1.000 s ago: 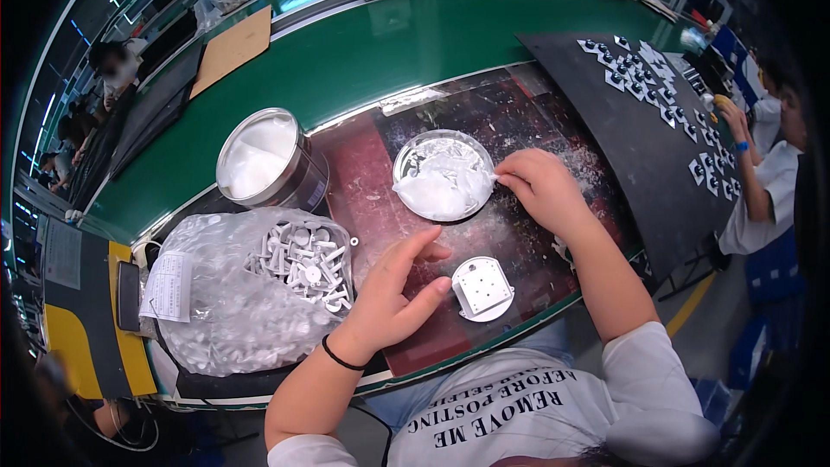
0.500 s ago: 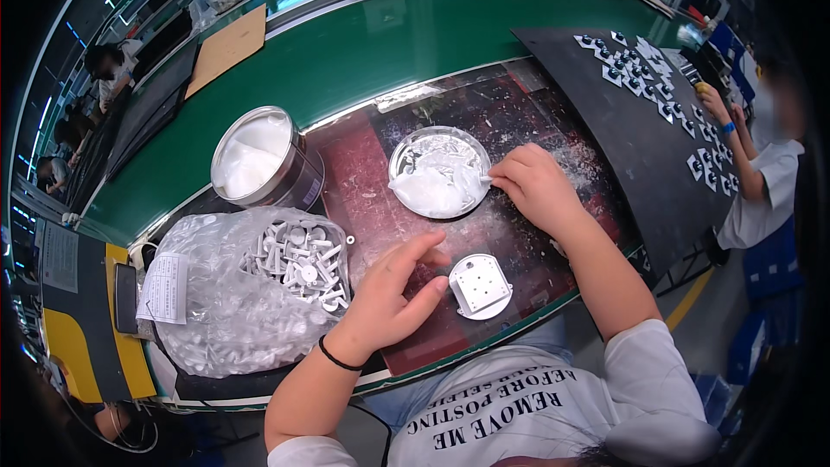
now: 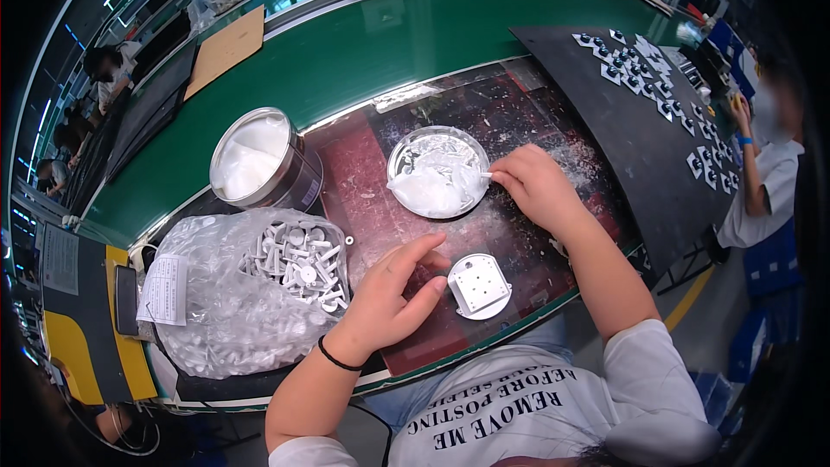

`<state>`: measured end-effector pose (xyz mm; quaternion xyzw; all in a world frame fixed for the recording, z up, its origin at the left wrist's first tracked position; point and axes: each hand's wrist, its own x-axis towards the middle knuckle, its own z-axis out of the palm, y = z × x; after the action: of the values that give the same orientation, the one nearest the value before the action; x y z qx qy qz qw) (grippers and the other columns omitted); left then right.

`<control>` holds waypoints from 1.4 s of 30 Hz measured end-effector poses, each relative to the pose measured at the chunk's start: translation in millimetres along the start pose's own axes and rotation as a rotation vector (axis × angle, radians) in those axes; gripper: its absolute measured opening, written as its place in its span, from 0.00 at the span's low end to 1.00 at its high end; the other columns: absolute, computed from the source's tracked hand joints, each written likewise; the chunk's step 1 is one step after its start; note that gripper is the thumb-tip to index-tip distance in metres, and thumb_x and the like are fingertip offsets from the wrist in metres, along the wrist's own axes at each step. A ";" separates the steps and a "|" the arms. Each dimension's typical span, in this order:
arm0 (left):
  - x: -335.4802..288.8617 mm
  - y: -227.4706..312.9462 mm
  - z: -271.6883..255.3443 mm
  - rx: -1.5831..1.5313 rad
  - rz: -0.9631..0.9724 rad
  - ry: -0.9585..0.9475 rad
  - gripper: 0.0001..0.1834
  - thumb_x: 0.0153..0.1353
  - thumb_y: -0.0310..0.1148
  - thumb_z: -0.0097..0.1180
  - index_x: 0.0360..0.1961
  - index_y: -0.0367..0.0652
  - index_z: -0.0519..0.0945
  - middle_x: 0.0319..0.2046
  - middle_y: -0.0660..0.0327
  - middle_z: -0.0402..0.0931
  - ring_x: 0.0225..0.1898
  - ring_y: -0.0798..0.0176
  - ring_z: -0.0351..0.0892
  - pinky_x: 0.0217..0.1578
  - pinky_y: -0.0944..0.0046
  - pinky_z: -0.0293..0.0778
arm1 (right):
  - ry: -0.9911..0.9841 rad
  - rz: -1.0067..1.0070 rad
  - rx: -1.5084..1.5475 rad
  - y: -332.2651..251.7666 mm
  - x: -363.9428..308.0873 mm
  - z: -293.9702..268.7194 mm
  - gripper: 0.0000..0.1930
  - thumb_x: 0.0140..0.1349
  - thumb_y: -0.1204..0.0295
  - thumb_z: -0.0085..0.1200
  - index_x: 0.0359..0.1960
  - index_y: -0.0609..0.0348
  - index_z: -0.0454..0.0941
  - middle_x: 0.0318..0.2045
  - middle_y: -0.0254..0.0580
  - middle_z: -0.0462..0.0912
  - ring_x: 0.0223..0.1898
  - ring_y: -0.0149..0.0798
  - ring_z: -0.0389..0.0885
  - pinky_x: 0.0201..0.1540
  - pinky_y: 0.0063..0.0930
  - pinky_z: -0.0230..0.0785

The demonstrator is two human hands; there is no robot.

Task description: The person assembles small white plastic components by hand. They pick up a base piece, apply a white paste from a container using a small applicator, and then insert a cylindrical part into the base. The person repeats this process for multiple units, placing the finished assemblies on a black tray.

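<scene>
My right hand (image 3: 534, 183) pinches the end of a small white stick (image 3: 488, 175) at the right rim of a round metal lid (image 3: 471, 149). Glossy white paste (image 3: 430, 190) is heaped in the near part of the lid and smeared over the rest. The stick's far end cannot be told apart from the paste. My left hand (image 3: 399, 290) hovers over the mat, fingers spread and holding nothing. Close to its thumb lies a round white part (image 3: 480, 285) with a raised, squarish block and small holes.
An open can (image 3: 290, 160) of white paste stands at the left behind a clear plastic bag (image 3: 220, 329) of white stemmed parts (image 3: 303, 264). On the right, a black board (image 3: 588, 91) bears many small white pieces with dark tops. Beyond it, a person (image 3: 761, 164) works.
My right hand and the stick have barely shifted at the lid's rim. My left hand stays where it was. The person on the right has drawn a hand back from the board.
</scene>
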<state>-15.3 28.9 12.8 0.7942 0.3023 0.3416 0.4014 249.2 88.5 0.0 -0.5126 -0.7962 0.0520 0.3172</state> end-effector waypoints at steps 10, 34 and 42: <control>-0.2 1.0 -0.6 -0.005 -0.008 -0.009 0.26 0.56 0.22 0.53 0.58 0.38 0.65 0.40 0.54 0.77 0.41 0.62 0.77 0.44 0.63 0.72 | -0.155 0.668 1.121 -12.7 0.1 -11.4 0.10 0.65 0.67 0.50 0.39 0.61 0.76 0.28 0.31 0.76 0.30 0.25 0.73 0.33 0.19 0.67; 2.1 20.1 5.4 0.235 0.286 0.058 0.31 0.50 0.25 0.56 0.60 0.42 0.67 0.49 0.54 0.67 0.47 0.50 0.68 0.49 0.54 0.63 | -0.459 0.543 1.741 -75.3 -47.8 -15.8 0.11 0.66 0.70 0.49 0.46 0.62 0.72 0.30 0.29 0.74 0.29 0.21 0.69 0.33 0.15 0.63; 0.6 19.0 1.1 0.202 0.282 0.039 0.34 0.49 0.24 0.56 0.61 0.38 0.64 0.48 0.51 0.68 0.48 0.50 0.67 0.51 0.54 0.62 | -0.550 0.522 1.480 -76.0 -45.6 -33.6 0.14 0.61 0.72 0.55 0.46 0.66 0.76 0.35 0.32 0.79 0.35 0.24 0.75 0.40 0.18 0.68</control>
<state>-10.1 19.5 28.5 0.8582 0.2283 0.3777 0.2620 220.9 6.0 37.1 -0.3088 -0.4607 0.7576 0.3442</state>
